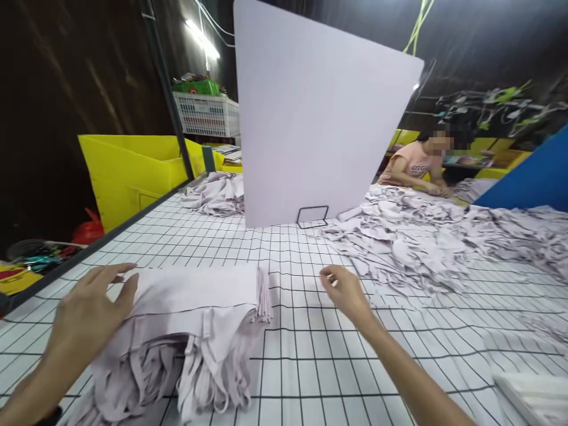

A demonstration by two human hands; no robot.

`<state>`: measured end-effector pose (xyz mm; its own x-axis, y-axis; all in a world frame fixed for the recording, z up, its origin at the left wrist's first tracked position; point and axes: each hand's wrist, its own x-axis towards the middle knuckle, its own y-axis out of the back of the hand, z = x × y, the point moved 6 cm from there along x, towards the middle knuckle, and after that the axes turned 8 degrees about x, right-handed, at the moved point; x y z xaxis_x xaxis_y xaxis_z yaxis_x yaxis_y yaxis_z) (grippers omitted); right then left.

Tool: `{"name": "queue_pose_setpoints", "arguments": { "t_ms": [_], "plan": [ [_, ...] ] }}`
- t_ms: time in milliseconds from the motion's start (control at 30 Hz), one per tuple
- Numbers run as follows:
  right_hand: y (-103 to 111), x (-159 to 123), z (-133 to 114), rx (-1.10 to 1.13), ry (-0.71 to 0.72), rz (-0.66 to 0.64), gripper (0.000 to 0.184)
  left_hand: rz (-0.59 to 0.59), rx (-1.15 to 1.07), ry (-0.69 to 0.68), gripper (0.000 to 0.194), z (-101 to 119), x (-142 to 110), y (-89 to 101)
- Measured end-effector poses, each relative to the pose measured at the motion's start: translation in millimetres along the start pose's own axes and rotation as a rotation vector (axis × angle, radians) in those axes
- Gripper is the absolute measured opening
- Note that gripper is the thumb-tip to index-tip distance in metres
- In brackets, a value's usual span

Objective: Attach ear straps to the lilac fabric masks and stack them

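Left fingers (128, 294) curve beside the cloth stack (199, 289).

the head-worn camera looks forward and down from close above the gridded table (290, 373).

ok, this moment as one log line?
left hand: at fabric stack, left side; right hand: half-curled, nothing visibly held, over gridded table

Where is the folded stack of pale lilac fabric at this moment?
In the head view, the folded stack of pale lilac fabric lies left of centre on the white, black-gridded tabletop, next to the left hand.
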<state>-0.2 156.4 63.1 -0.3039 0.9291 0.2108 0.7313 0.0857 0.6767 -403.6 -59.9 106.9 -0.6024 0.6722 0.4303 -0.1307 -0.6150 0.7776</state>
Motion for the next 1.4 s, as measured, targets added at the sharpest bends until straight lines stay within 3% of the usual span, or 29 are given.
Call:
{"name": "queue_pose_setpoints", "arguments": {
  "t_ms": [67,133,200,300,400,500,600,700,800,900,1067,1200,1267,1400],
  "plan": [
    [38.9,10.6,38.4,-0.115,-0.095,0.104,0.011,0.088,0.023,-0.074,0.023,34.6,-20.5,9.0],
    [65.3,21.9,68.8,-0.192,-0.148,0.165,0.012,0.071,-0.088,-0.164,0.021,75.6,-42.2,4.8],
    [78.2,30.2,87.5,-0.228,-0.154,0.181,0.019,0.010,-0.227,-0.228,0.020,114.3,-61.2,-9.3],
    [85.9,31.5,94.0,-0.211,-0.116,0.178,0.010,-0.147,-0.376,-0.393,0.017,169.2,-85.2,-41.4],
    [95.5,19.1,82.4,-0.121,-0.085,0.169,0.012,-0.313,-0.461,-0.532,0.019,215.8,-104.5,-73.0],
    [109.8,-3.3,58.3,0.006,-0.054,0.118,0.016,-0.467,-0.506,-0.573,0.020,256.2,-117.8,-98.8],
    [124.6,-27.3,24.1,0.283,0.018,0.034,0.032,-0.580,-0.580,-0.593,0.019,295.8,-127.6,-115.6],
    [138.5,-43.5,-8.4,0.548,0.077,-0.012,0.040,-0.604,-0.680,-0.595,0.023,328.1,-133.4,-123.2],
    [149.9,-51.0,-27.2,0.619,0.086,-0.008,0.041,-0.519,-0.697,-0.525,0.015,341.0,-132.9,-123.4],
    [157.1,-56.8,-39.3,0.662,0.088,-0.026,0.038,-0.471,-0.762,-0.489,0.009,341.8,-134.5,-111.8],
    [161.9,-72.7,-77.0,0.789,0.123,-0.093,0.034,-0.446,-0.922,-0.512,0.038,342.4,-143.7,-69.3],
    [170.6,-76.2,-103.3,0.779,0.199,-0.020,0.027,-0.321,-0.924,-0.520,0.020,339.9,-141.8,-41.2],
    [175.8,-69.9,-97.1,0.717,0.192,0.071,0.027,-0.346,-0.938,-0.504,0.011,333.2,-137.0,-41.6],
    [171.4,-50.9,-44.3,0.593,0.026,0.179,0.032,-0.635,-0.818,-0.462,0.008,307.5,-131.4,-75.2]
  ]
}}
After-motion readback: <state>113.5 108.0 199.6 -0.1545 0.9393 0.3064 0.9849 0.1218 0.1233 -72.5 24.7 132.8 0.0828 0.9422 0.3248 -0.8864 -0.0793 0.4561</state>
